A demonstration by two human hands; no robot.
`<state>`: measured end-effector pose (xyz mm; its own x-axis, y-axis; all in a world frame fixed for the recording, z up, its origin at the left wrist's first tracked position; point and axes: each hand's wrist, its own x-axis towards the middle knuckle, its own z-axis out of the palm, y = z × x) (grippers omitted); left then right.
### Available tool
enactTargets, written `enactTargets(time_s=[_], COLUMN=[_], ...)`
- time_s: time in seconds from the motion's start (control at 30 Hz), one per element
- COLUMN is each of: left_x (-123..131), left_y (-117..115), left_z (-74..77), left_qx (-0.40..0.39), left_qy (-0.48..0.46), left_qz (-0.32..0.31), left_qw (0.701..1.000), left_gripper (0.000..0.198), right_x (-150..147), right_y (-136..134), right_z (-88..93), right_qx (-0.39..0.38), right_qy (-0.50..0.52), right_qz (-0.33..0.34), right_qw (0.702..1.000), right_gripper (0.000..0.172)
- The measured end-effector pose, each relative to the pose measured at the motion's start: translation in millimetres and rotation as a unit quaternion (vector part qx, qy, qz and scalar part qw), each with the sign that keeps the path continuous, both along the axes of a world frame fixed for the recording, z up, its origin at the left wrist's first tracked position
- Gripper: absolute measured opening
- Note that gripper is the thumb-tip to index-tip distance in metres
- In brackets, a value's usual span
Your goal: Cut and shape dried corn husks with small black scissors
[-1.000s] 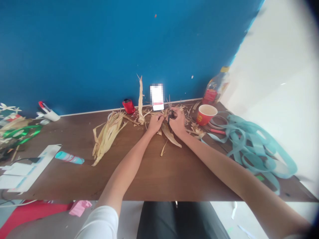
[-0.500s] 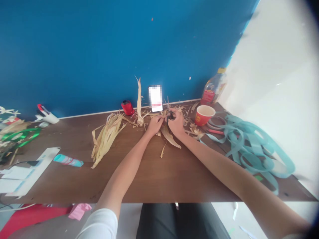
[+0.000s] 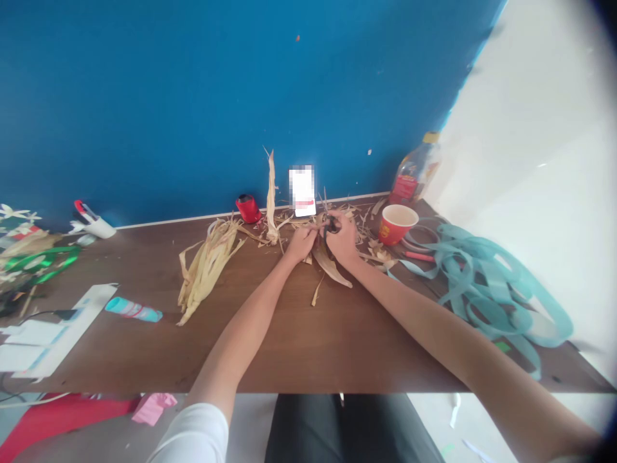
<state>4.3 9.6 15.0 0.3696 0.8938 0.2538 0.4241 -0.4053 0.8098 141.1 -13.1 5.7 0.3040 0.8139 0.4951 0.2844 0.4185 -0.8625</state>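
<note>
My right hand [image 3: 342, 239] is closed round the dark handles of a pair of scissors [image 3: 326, 204], whose thin blades point up and away from me. Close beside it, my left hand [image 3: 303, 243] pinches a small piece of dried corn husk, mostly hidden by the fingers. Under both hands lies a curved strip of corn husk [image 3: 332, 267], its pointed end toward me. Husk scraps [image 3: 380, 252] are scattered around and behind the hands. A tall dried husk [image 3: 271, 193] stands upright just left of them.
Left of my arms lies a bundle of corn husks [image 3: 207, 270]. A red roll [image 3: 248, 209] and a lit phone [image 3: 303, 191] are by the blue wall. On the right are a red paper cup [image 3: 398, 224], a bottle [image 3: 413, 170] and tangled teal ribbon [image 3: 482, 276] on the table [image 3: 289, 347].
The whole view has shifted very slightly. Both hands keep nearly the same place and hold, with no clear movement of the scissors or the husk.
</note>
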Motion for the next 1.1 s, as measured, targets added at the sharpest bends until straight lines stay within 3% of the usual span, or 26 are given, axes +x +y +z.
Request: enactTargets(time_s=[0.27, 0.67, 0.9, 1.1], left_x=[1, 0, 1, 0], left_y=[0, 0, 4, 3], left_z=[2.4, -0.8, -1.5, -2.2], left_qx=[0.052, 0.007, 0.071, 0.059], left_qy=[0.008, 0.003, 0.039, 0.052], left_qz=[0.007, -0.013, 0.012, 0.010], left_qw=[0.999, 1.000, 0.997, 0.997], left_gripper=[0.029, 0.034, 0.028, 0.030], right_x=[0, -1, 0, -1], right_y=[1, -4, 0, 5], right_z=[-1.5, 3.3, -3.1, -8.3], right_qx=[0.002, 0.000, 0.005, 0.002], right_qy=[0.009, -0.006, -0.001, 0.023], right_qz=[0.003, 0.009, 0.002, -0.008], right_qw=[1.000, 1.000, 1.000, 1.000], right_gripper=[0.043, 0.044, 0.043, 0.040])
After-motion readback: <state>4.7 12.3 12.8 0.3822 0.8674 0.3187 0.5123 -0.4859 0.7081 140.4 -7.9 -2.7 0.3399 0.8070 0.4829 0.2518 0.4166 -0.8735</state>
